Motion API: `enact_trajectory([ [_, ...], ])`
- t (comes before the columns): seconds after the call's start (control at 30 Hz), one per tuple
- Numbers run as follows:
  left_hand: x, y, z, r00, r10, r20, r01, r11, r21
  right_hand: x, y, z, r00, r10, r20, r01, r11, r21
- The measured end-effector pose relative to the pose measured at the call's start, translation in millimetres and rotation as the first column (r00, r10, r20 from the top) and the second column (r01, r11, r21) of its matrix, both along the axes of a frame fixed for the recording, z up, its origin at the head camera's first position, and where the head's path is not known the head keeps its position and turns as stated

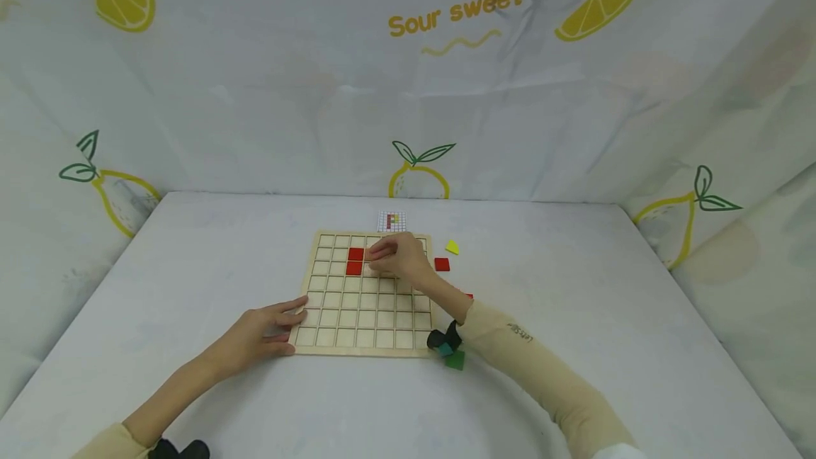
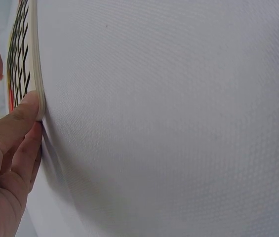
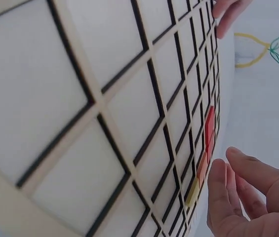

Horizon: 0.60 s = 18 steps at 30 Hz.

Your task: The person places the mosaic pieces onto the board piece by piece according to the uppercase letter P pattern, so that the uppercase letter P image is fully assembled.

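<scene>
A pale wooden grid board point(image 1: 331, 317) lies on the white table. Thumb and fingers of my left hand point(image 1: 261, 328) hold its left edge by the near corner; the left wrist view shows them close together at that corner. My right hand point(image 1: 403, 257) hovers over the upper part, fingertips beside two red square tiles point(image 1: 354, 268) set in the grid. In the right wrist view, an orange tile point(image 3: 202, 169) and a yellow tile point(image 3: 192, 192) also sit in the cells near the fingers. Thumb and forefinger of that hand are slightly apart, with nothing visible between them.
A small pattern card point(image 1: 392, 221) lies behind the board. To its right are a yellow tile point(image 1: 452, 247), a red tile point(image 1: 442, 264) and another red piece point(image 1: 469, 296), partly hidden by the arm. A green tile point(image 1: 455, 360) lies near the right front corner.
</scene>
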<state>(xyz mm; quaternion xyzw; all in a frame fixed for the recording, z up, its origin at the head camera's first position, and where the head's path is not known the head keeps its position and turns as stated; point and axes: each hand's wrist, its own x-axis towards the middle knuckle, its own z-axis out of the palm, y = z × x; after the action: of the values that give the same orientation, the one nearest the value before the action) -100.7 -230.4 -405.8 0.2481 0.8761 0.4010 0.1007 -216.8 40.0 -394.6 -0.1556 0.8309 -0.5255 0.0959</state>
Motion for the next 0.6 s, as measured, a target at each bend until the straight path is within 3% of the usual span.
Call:
enact_trajectory([
  [0.23, -0.4, 1, 1.6, 1.000, 0.003, -0.005, -0.003, 1.000, -0.006, -2.6, 42, 11.3, 0.995, -0.017, 0.093, 0.022, 0.998, -0.051],
  [0.6, -1.4, -1, -2.8, 1.000, 0.011, 0.000, -0.011, 1.000, -0.007, -7.2, 119, 5.9, 0.997, -0.041, 0.067, 0.042, 0.999, -0.014],
])
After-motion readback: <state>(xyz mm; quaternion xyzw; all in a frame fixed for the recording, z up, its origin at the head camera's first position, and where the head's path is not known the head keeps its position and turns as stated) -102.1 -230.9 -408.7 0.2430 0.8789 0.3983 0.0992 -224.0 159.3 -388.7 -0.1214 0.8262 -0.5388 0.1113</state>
